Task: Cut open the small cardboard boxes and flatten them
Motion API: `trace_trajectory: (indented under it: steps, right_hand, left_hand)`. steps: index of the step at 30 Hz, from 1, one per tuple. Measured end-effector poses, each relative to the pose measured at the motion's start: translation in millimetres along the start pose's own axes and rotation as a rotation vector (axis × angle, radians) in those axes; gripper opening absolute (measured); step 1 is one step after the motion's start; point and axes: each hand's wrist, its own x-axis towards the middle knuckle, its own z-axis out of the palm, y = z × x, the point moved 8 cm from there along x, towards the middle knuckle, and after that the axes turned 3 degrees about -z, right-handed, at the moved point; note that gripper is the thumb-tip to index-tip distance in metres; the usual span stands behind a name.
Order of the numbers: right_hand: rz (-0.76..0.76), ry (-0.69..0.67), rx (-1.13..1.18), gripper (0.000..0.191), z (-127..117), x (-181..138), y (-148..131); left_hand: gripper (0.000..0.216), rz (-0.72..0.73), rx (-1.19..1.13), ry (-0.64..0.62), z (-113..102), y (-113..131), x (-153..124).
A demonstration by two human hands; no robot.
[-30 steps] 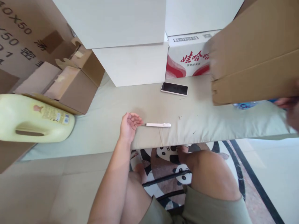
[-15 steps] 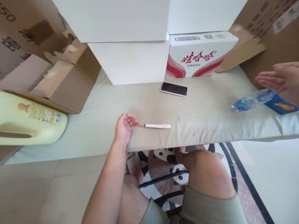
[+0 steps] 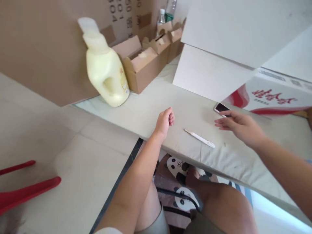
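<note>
My left hand point(image 3: 165, 122) rests on the beige cushioned surface point(image 3: 146, 110), fingers curled loosely with nothing in them. A slim white utility knife point(image 3: 200, 138) lies just right of it, untouched. My right hand point(image 3: 237, 125) hovers over the surface with fingers stretched out flat, holding nothing. Its fingertips are close to a dark-screened phone point(image 3: 220, 108) and a short way above and right of the knife.
A pale yellow detergent jug point(image 3: 104, 66) stands upright at the left. Small open cardboard boxes point(image 3: 146, 58) sit behind it. White boxes point(image 3: 214, 52) and a red-and-white carton point(image 3: 270, 99) line the back. Red bars point(image 3: 21, 191) show at lower left. My knees sit over a panda mat point(image 3: 180, 182).
The view swung left and tilted. My right hand let go of the big cardboard box and came in over the surface near the phone. The left hand's fingers curled further.
</note>
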Motion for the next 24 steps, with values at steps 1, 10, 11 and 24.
trace_trajectory:
  steps: [1, 10, 11, 24]
  right_hand:
    - [-0.050, -0.066, -0.048, 0.015, 23, 4, -12]
    - [-0.606, -0.299, -0.403, 0.028, 193, 51, -129]
    - [-0.683, -0.296, -0.397, 0.029, 210, 57, -146]
    - [-0.730, -0.292, -0.096, 0.025, 293, 92, -209]
  left_hand:
    - [0.045, 0.013, -0.034, 0.007, -4, 4, 0]
    - [0.051, 0.003, -0.137, 0.053, -35, 31, 3]
    - [0.052, -0.004, -0.146, 0.061, -38, 33, 4]
    - [0.048, 0.090, -0.114, 0.298, -64, 43, 0]
